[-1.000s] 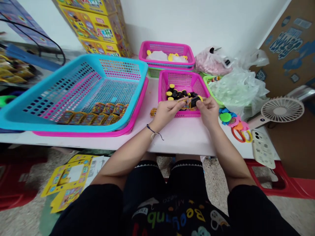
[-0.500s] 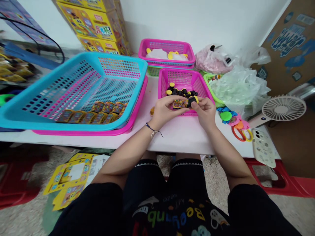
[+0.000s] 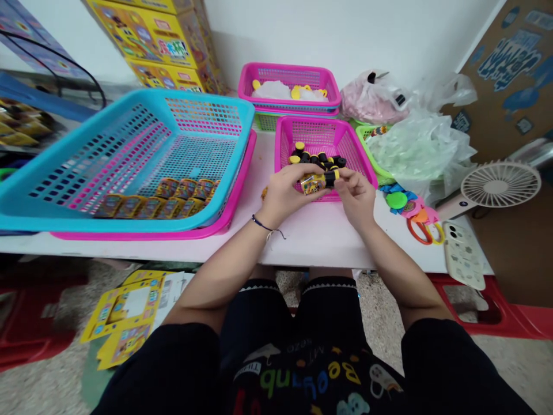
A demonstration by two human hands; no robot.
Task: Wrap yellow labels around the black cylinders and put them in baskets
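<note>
Between my two hands is a small black bottle (image 3: 329, 178) with a yellow cap and a shiny yellow printed wrapper round its left part, lying almost level. My left hand (image 3: 284, 195) is closed round the wrapped part. At the capped end, the thumb and fingers of my right hand (image 3: 358, 199) pinch the bottle. Just behind, a pink basket (image 3: 298, 128) holds several black pieces with yellow caps (image 3: 299, 153), partly hidden by my hands. To the left, a blue basket (image 3: 181, 223) contains rows of small packed pieces (image 3: 153, 206) with printed wrappers.
Another pink basket (image 3: 289, 69) with yellow parts stands against the wall. On the right are plastic bags (image 3: 412, 144), scissors (image 3: 425, 232), a hand fan (image 3: 496, 185) and a phone (image 3: 464, 256). Yellow boxes (image 3: 164, 37) are stacked at back left; flattened cartons (image 3: 125, 317) lie below the table.
The bottle has turned in my hands, showing more of its yellow wrapper and the cap side-on. My right fingers have shifted at the capped end.
</note>
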